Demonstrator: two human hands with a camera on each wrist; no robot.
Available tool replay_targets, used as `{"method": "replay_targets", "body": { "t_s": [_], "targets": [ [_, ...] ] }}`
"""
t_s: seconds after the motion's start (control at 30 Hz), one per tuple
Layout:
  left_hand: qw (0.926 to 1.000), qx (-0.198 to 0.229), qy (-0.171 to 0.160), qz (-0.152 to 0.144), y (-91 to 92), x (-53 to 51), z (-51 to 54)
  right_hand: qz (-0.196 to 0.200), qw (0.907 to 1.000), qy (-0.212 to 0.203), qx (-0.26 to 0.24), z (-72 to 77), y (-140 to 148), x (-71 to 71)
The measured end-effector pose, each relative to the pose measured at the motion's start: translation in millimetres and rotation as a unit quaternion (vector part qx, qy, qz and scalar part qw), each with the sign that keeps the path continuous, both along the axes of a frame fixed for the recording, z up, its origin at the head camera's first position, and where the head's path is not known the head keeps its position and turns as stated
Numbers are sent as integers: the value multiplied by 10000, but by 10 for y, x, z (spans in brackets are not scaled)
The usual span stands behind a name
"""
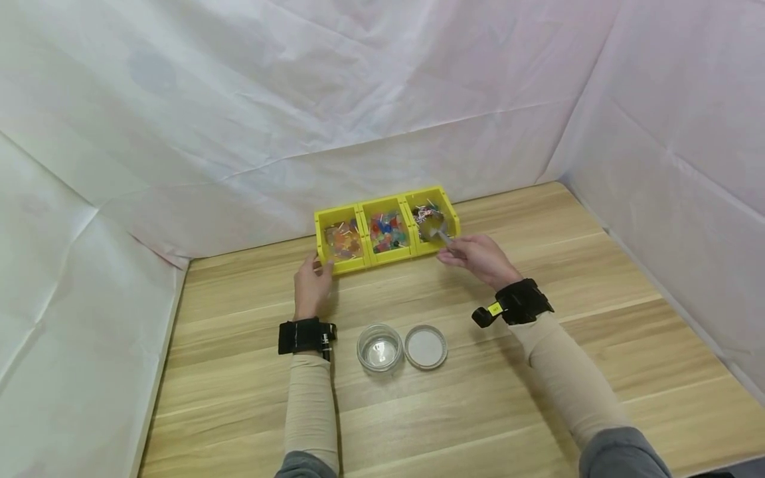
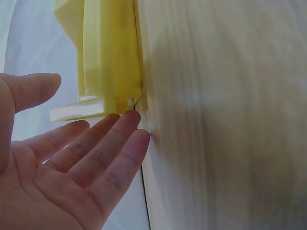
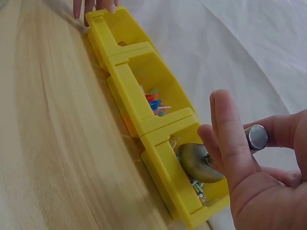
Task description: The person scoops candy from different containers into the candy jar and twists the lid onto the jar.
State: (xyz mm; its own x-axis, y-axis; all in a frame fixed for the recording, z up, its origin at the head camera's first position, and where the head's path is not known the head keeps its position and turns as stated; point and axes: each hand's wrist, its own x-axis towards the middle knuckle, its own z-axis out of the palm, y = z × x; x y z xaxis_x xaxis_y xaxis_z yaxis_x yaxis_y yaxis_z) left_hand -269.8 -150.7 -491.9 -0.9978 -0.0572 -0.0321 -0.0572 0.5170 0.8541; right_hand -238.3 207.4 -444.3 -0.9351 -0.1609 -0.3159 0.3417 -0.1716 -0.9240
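Observation:
Three joined yellow bins (image 1: 348,267) stand in a row near the back curtain. My left hand (image 1: 311,290) is at their left end; in the left wrist view its straight fingertips meet the yellow wall (image 2: 125,62), the thumb apart. My right hand (image 1: 481,259) pinches the handle of a metal scoop (image 3: 199,164) over the right bin. The scoop's rounded head sits inside that bin among small striped pieces (image 1: 422,212). Multicoloured small pieces (image 1: 388,230) lie in the middle bin, and orange and yellowish ones (image 1: 343,240) in the left bin.
An open clear jar (image 1: 380,348) stands on the wooden table (image 1: 239,372), in front of the bins. Right beside it lies a round lid (image 1: 425,347). White curtains (image 1: 358,86) enclose the table at the back and both sides.

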Motion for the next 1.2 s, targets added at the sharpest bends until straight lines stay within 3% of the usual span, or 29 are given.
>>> {"method": "replay_targets", "body": {
  "t_s": [0.53, 0.9, 1.2],
  "targets": [
    [10000, 67, -19, -24, -32, -24, -7, -753, 9951, -332, -542, 69, -101, -59],
    [9999, 75, -71, -3, -16, -13, -1, -728, 9930, -448, -813, 41, -178, -102],
    [9999, 113, -70, -4, -17, -9, -8, -553, 9953, -387, -701, -68, -199, -112]
  ]
}}
